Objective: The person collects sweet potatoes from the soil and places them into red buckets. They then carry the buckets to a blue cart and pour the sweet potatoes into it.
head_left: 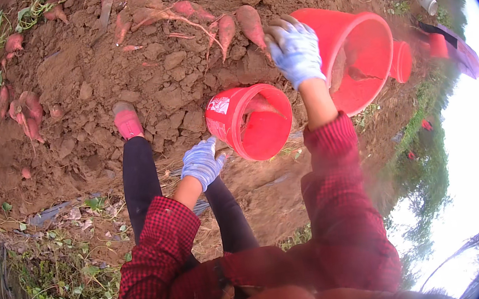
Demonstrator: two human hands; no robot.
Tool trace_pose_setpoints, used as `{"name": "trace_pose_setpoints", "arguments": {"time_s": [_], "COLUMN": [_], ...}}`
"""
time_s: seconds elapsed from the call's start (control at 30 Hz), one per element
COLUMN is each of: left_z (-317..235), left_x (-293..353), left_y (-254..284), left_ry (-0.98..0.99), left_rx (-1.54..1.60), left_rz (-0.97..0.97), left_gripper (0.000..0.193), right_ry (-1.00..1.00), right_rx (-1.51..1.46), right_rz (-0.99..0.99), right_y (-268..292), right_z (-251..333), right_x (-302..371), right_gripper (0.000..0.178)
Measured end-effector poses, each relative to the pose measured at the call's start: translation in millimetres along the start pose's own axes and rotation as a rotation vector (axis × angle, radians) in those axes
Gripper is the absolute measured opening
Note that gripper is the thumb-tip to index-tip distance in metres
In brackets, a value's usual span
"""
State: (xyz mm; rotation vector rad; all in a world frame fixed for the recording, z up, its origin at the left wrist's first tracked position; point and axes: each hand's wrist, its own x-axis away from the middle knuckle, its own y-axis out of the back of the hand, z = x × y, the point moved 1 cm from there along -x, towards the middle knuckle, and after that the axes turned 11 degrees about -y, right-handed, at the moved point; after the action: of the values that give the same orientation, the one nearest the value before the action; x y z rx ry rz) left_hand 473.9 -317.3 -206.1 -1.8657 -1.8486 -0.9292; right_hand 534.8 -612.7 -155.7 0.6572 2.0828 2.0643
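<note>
My left hand [202, 164], in a blue-and-white knit glove, is beside the base of a small red bucket [216, 118], its fingers apart and nothing visible in it. The bucket is tilted, its mouth toward me, with a reddish sweet potato [262, 104] inside. My right hand [294, 50], gloved alike, is between a plump sweet potato [249, 22] on the soil and a large red bucket [374, 26]. Its fingers are spread and slightly bent near that sweet potato's lower tip; whether they touch is unclear. Soil-coloured lumps show inside the large bucket.
Several sweet potatoes lie on the cloddy soil [166, 101], including a cluster [32, 112] at left and one with long roots [147, 11] at the top. My pink shoe [126, 121] stands on the soil. More red buckets [401, 61] and green plants [59, 294] flank the work area.
</note>
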Motion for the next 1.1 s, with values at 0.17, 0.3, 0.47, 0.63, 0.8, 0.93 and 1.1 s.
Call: {"name": "trace_pose_setpoints", "arguments": {"time_s": [0.17,0.3,0.47,0.63,0.8,0.93,1.1], "left_z": [8.2,11.3,6.5,0.1,-2.6,-5.2,1.3], "left_x": [8.6,11.8,10.4,6.1,4.7,7.0,5.7], "left_y": [12.9,20.4,19.2,11.3,2.5,-7.4,-24.7], "left_ry": [-0.012,-0.017,-0.028,-0.056,-0.023,0.002,0.025], "left_rx": [0.078,0.096,0.096,0.088,0.046,0.025,-0.035], "left_rz": [0.071,0.082,0.075,0.02,0.046,0.128,0.102], "left_gripper": [0.054,0.056,0.056,0.052,0.059,0.059,0.059], "right_ry": [-0.062,-0.153,-0.022,-0.173,-0.355,-0.782,-0.771], "right_rx": [0.348,0.384,0.603,0.177,-0.156,-0.482,-1.237], "right_rz": [0.559,0.87,1.023,0.765,0.306,0.273,0.015], "right_y": [-151.4,-170.9,-145.7,-113.3,-69.8,-105.0,-149.6], "right_z": [25.0,26.4,23.8,18.0,19.1,25.3,11.8], "right_x": [-116.4,-132.8,-112.0,-31.3,38.1,43.4,21.3], "right_gripper": [0.042,0.054,0.057,0.035,0.041,0.044,0.041]}}
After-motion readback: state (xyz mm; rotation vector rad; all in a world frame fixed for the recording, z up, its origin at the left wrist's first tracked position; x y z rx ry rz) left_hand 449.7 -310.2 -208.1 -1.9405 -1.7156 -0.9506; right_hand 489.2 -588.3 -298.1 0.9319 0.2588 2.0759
